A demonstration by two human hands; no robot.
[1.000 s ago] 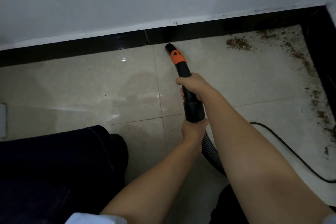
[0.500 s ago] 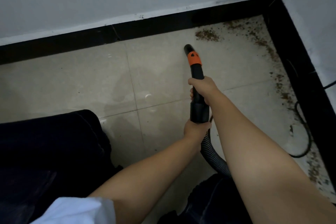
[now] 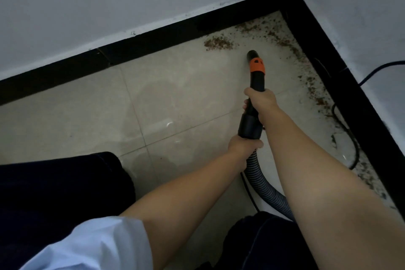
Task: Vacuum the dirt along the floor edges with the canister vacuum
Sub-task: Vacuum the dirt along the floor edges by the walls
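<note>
A black vacuum nozzle (image 3: 256, 76) with an orange collar (image 3: 257, 65) points at the room's corner, its tip just short of a brown dirt pile (image 3: 218, 42). My right hand (image 3: 262, 101) grips the black tube behind the collar. My left hand (image 3: 244, 144) grips the tube's thick end where the ribbed grey hose (image 3: 263, 182) joins. More dirt (image 3: 315, 92) lies scattered along the right skirting and in the corner (image 3: 260, 27).
Black skirting (image 3: 153, 44) runs under the white back wall and down the right side (image 3: 341, 85). A black power cord (image 3: 348, 138) loops on the beige tiles by the right skirting. My dark-trousered knees (image 3: 54, 193) fill the lower left.
The nozzle has swung right along the back skirting towards the corner, and the view has turned with it. Both hands keep the same grip.
</note>
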